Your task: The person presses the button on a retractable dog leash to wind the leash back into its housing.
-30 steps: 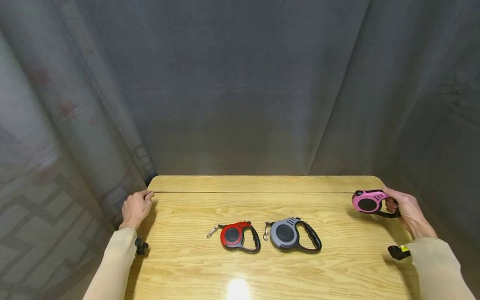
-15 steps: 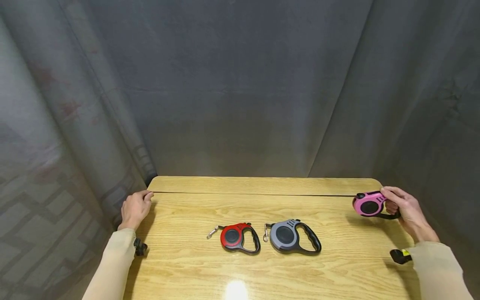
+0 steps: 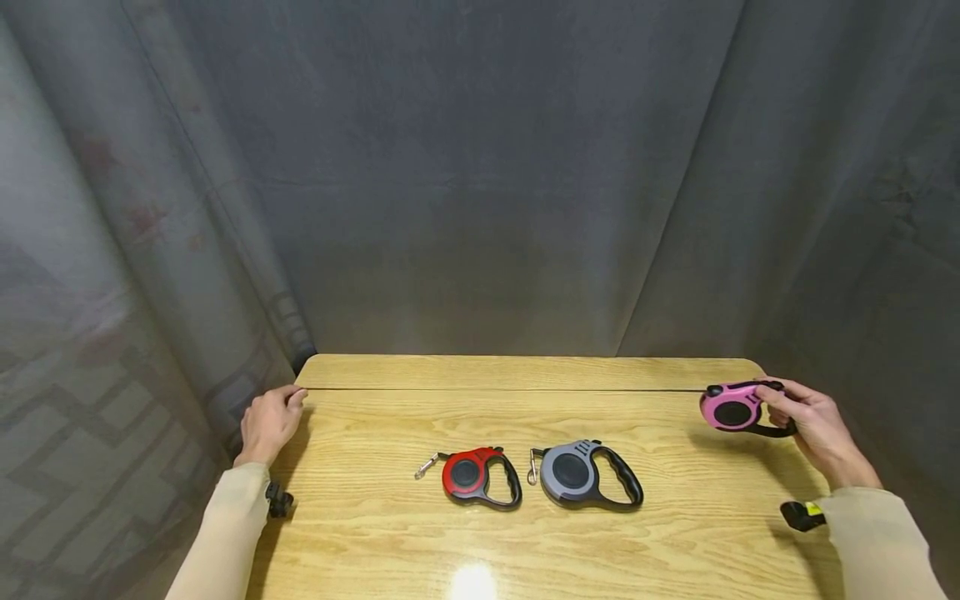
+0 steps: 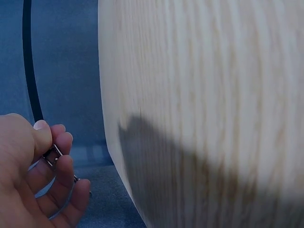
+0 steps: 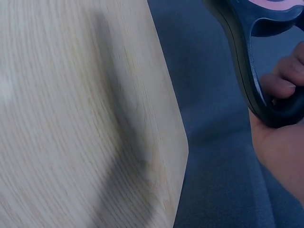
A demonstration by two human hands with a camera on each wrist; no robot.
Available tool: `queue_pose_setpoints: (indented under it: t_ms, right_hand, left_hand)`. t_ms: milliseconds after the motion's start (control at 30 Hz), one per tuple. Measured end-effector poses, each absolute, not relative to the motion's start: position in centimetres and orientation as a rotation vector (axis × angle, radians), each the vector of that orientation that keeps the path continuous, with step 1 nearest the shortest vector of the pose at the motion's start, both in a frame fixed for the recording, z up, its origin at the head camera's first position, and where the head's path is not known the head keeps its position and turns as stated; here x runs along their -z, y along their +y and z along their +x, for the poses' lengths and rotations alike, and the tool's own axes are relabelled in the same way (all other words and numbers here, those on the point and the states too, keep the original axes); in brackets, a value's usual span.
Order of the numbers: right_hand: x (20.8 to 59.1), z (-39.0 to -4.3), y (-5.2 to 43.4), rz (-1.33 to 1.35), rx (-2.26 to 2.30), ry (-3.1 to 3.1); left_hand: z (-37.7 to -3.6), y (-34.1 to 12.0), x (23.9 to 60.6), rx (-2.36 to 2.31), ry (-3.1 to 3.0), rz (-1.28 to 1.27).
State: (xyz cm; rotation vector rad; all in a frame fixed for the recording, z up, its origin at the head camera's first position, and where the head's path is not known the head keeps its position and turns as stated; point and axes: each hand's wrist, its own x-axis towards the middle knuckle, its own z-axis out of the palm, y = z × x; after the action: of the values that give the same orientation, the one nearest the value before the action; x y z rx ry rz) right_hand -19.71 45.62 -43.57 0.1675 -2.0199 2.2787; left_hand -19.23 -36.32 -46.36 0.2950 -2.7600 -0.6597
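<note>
My right hand [image 3: 813, 421] grips the black handle of a pink retractable dog leash [image 3: 731, 410] above the table's right side, thumb up on the casing. In the right wrist view, fingers curl through the leash's handle [image 5: 240, 61]. A thin black cord [image 3: 502, 389] runs straight across from the casing to my left hand [image 3: 268, 423] at the far left. There my thumb and fingers pinch the leash's end, and a metal clip [image 4: 53, 154] shows between them in the left wrist view. Part of the clip is hidden by fingers.
A red retractable leash [image 3: 480, 477] lies mid-table with its metal clip to the left. Right beside it lies a grey retractable leash [image 3: 588, 475]. The wooden table [image 3: 375, 542] ends at a grey curtain [image 3: 465, 183] behind. Both forearms lie along the table's sides.
My right thumb has shifted forward onto the pink leash's casing, and the casing has tilted and moved slightly left. The cord stays stretched between the hands; the left hand has barely moved.
</note>
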Motion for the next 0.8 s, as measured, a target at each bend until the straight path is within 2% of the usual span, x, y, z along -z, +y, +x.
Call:
queue_pose_setpoints:
  t_ms: [800]
  right_hand:
    - [43.64, -19.02, 44.88, 0.275, -2.318, -1.978]
  left_hand:
    - [-18.64, -35.79, 46.20, 0.655, -2.739, 0.272]
